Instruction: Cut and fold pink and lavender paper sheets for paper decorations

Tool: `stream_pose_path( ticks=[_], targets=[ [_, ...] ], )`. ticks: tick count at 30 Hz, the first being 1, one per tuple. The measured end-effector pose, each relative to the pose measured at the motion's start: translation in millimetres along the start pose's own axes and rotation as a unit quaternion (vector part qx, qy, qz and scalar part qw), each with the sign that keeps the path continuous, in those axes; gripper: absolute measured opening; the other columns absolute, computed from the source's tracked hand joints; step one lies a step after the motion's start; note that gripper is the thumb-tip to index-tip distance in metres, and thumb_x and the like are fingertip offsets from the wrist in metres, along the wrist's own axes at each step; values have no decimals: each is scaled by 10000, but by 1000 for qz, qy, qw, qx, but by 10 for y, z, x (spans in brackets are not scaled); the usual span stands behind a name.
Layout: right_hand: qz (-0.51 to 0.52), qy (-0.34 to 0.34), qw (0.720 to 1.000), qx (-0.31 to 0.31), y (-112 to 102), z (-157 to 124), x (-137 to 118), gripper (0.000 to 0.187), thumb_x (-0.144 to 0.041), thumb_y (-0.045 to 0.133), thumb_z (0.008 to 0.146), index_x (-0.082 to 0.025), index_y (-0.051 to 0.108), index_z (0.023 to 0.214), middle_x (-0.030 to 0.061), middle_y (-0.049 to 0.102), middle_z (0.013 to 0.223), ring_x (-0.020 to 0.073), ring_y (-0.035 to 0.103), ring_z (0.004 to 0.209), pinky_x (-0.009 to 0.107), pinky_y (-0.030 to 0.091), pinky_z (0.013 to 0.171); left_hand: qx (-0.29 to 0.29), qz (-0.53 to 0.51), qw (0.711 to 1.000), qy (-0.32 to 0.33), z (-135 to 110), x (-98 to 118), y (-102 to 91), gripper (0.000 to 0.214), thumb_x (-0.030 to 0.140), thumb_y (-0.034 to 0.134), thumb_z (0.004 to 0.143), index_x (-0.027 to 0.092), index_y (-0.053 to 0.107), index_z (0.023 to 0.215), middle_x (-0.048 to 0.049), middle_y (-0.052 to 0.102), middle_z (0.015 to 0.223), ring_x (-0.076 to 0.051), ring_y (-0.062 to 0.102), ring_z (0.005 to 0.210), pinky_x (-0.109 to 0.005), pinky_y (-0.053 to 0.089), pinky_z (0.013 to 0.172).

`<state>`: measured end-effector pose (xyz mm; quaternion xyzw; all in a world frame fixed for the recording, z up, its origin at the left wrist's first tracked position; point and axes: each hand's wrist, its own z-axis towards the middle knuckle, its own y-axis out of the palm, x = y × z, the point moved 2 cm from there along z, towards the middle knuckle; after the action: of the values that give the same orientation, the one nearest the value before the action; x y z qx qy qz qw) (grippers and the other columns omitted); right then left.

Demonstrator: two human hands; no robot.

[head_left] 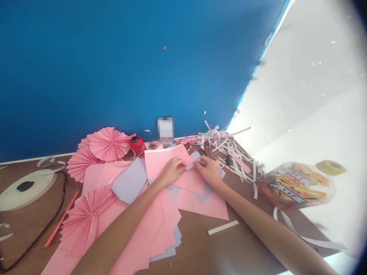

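My left hand (172, 171) and my right hand (208, 170) meet over a pink paper sheet (162, 162) on the brown tabletop (189, 244). The left fingers pinch the sheet's edge. The right fingertips press a small lilac paper piece (193, 160) against it. Under my forearms lie overlapping pink and lilac sheets (130, 180). A pleated pink paper fan (108, 143) rests at the far left of my hands, and another (84, 223) lies nearer my left arm. Dark scissors (202, 151) lie partly hidden beyond my right hand.
A heap of white paper strips (226, 149) lies at the far right. A red tape roll (137, 145), a red marker (61, 218), a round white board (25, 190) with black cable (43, 225), and a printed plastic bag (295, 185) surround the work. A blue wall (114, 68) rises behind.
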<state>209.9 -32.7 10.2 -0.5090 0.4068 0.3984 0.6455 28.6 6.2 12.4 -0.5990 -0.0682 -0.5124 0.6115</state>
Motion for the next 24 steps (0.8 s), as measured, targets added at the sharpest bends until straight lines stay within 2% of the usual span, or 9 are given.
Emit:
stream_pose_path(
  ticks=[5,11,15,24],
  targets=[
    [-36,-2,999,9,-24,-34,-2,143,-369,544,788,-231,533,752,-11,676,653,182,621,594,294,438,600,9,16,1000,-1,-2,24,8,97,195,553,821,197,647,798,-48,603,879,-200,560,898,-322,443,821],
    [-18,21,999,41,-18,-97,-38,149,-380,543,788,-237,537,747,-4,685,647,189,627,592,296,435,593,13,15,1000,2,-8,-1,20,76,205,572,814,198,647,807,-45,603,885,-197,559,899,-319,442,821],
    [-2,21,999,32,-9,-96,-34,164,-398,549,792,-238,537,760,0,694,662,195,639,611,300,447,610,11,15,1000,-2,-5,-10,23,68,205,575,813,196,642,804,-44,600,882,-198,554,895,-319,440,811],
    [-41,3,999,17,2,-91,1,153,-388,534,802,-244,515,753,-6,685,662,195,627,604,306,441,610,13,28,1000,-1,1,28,20,76,212,557,825,193,629,806,-46,599,877,-198,548,883,-323,435,810]
  ],
)
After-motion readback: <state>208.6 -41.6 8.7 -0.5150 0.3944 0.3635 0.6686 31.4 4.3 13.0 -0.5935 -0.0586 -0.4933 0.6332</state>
